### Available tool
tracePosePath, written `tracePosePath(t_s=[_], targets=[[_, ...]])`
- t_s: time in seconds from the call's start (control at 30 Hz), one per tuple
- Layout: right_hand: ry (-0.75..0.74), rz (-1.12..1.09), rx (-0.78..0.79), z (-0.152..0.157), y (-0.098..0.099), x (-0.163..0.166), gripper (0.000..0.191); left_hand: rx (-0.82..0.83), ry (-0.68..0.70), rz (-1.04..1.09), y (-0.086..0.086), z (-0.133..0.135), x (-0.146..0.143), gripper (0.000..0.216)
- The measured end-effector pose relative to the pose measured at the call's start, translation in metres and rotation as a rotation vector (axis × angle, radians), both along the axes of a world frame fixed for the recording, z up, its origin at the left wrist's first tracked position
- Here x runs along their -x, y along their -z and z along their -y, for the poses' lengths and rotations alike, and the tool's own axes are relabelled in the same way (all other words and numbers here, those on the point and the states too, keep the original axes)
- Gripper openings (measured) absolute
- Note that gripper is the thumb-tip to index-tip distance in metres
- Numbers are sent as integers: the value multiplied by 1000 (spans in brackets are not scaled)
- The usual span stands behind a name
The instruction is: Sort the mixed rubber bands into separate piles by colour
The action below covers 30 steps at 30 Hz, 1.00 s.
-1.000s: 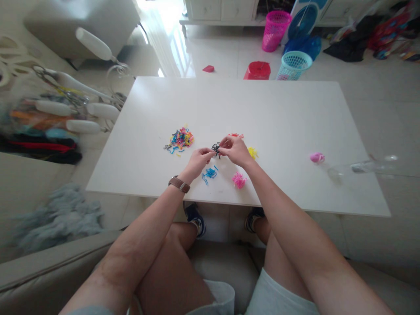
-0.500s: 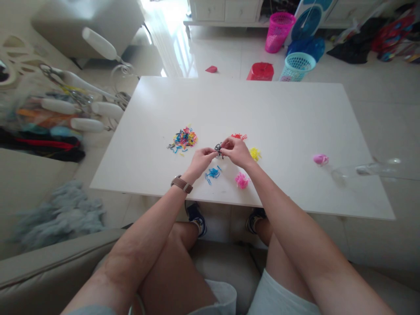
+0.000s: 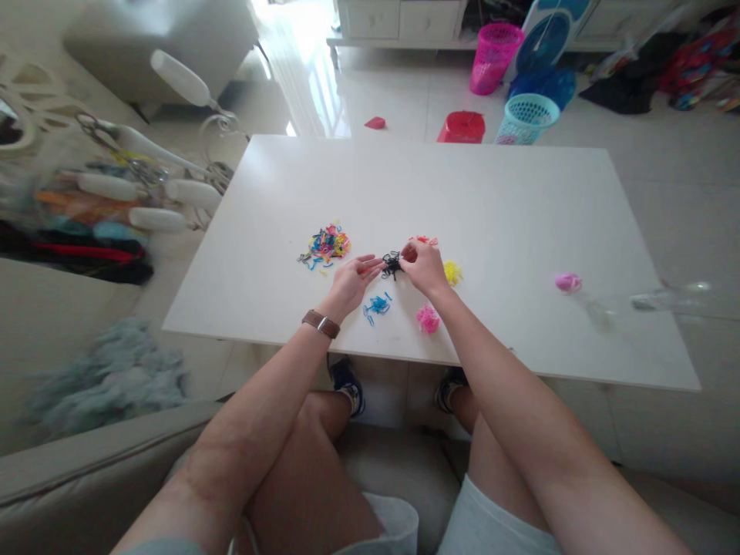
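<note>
My left hand (image 3: 349,282) is half turned up, its fingers stretched toward a pile of small black loops (image 3: 392,264). A small reddish spot shows by its fingers; I cannot tell what it is. On the other side of the black pile, my right hand (image 3: 425,267) has thumb and forefinger pinched together, whatever is between them being too small to make out. Around the hands lie small piles of blue clip-like pieces (image 3: 378,305), pink pieces (image 3: 428,319), yellow pieces (image 3: 453,273) and red pieces (image 3: 426,240), the red partly hidden. A mixed-colour pile (image 3: 328,243) lies left.
On the right of the white table (image 3: 491,193) lie a pink-purple object (image 3: 569,283) and a clear, bottle-like item (image 3: 653,299). Beyond the far edge are a red stool (image 3: 464,127), a light-blue basket (image 3: 527,118) and a pink basket (image 3: 495,58). A white lamp (image 3: 179,77) stands left.
My left hand has opened from a pinch at the black pile, its fingers straightening. My right hand has shifted slightly right, still pinched, and more of the black pile shows.
</note>
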State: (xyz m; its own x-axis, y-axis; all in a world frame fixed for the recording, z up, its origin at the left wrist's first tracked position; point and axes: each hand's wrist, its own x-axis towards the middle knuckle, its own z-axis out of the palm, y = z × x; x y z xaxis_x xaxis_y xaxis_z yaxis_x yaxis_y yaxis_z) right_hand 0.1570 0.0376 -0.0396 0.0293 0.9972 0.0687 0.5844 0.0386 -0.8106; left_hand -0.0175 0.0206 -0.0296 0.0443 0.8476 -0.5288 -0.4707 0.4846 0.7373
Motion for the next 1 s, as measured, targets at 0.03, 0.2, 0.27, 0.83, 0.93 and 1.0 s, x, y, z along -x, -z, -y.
tracePosePath(t_s=[0.03,0.2,0.27,0.83,0.93,1.0], targets=[[0,9,-10,0,1,2,9,14,-4,29,-2,1,0,40],[-17,-12,-33,-1,4,16,7,34,14,113,-5,2,4,33],[-10,-16,-39,-2,3,20,6,36,40,128,-6,3,5,31],[-415,42,-125,9,-17,4,11,-41,225,148,-3,6,-2,19],[-265,-2,-109,5,-21,-2,10,-100,230,94,-3,8,-4,19],[-97,-9,-65,2,-21,-9,7,-129,212,43,-3,8,-5,20]])
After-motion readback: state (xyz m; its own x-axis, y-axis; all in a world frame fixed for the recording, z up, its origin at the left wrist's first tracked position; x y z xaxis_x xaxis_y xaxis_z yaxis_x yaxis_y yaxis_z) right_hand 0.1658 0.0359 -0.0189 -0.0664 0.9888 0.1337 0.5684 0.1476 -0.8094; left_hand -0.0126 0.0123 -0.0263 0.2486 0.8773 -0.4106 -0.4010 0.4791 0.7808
